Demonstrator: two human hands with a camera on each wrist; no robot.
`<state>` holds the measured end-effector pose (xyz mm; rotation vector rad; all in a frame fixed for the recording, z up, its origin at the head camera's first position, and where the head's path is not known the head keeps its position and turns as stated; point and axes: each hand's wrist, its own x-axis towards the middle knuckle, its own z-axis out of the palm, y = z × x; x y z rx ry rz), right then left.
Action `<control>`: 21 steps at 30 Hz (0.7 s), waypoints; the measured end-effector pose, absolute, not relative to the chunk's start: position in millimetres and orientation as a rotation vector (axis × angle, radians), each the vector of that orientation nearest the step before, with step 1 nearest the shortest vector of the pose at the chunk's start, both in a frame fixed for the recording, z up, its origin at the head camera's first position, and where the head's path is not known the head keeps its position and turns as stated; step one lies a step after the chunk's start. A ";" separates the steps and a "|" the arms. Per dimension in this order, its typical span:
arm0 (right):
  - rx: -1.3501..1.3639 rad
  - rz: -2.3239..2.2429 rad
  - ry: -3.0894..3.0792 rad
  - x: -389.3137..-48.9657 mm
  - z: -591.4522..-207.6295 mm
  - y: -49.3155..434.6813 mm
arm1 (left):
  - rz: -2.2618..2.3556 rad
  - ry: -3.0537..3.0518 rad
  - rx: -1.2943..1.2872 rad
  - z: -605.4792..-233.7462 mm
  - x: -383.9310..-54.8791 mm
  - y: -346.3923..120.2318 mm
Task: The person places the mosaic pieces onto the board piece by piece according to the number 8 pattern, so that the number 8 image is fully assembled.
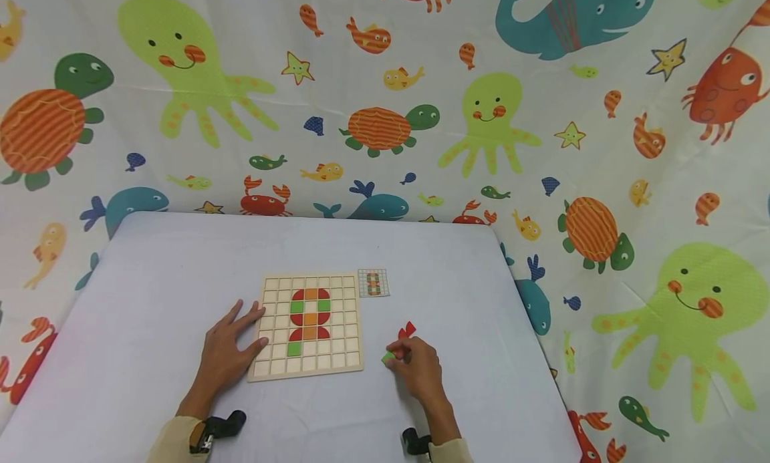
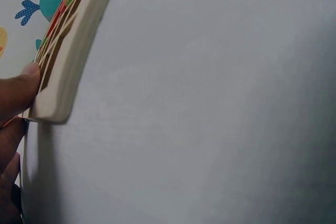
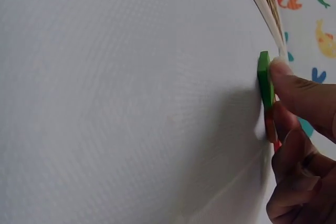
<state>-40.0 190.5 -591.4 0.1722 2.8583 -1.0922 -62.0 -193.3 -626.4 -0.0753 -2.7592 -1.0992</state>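
On the white table lies a wooden grid board (image 1: pixel 271 368), with red, green and orange tiles in its middle columns. My left hand (image 1: pixel 224 349) rests on the board's left side with spread fingers; its thumb (image 2: pixel 21 85) touches the rim in the left wrist view. To the right of the board, my right hand (image 1: pixel 418 369) pinches a green tile (image 3: pixel 265 80) between thumb and fingers, close above the table. Red tiles (image 1: pixel 410 329) lie just beyond that hand, one of them partly hidden by the fingers.
A small pattern card (image 1: pixel 365 291) showing a coloured design lies at the board's upper right corner. White cloth covers the table (image 1: pixel 180 262). Behind it hangs a curtain (image 1: pixel 337 182) printed with sea animals. A black device sits on each wrist.
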 end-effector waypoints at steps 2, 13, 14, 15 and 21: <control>0.155 -1.088 2.856 -39.6 -591.7 191.5 | -1.095 -2.760 -0.075 -626.8 -62.0 -193.5; 0.166 -1.100 2.848 -37.7 -595.0 191.9 | -1.097 -2.772 -0.065 -628.5 -61.0 -193.1; 0.167 -1.106 2.851 -37.5 -595.5 191.7 | -1.098 -2.772 -0.065 -628.3 -61.2 -193.0; 0.174 -1.114 2.850 -37.3 -595.7 191.3 | -1.097 -2.772 -0.065 -628.2 -61.3 -193.1; 0.208 -1.118 2.882 -35.1 -597.5 188.0 | -1.095 -2.777 -0.069 -626.6 -61.1 -193.8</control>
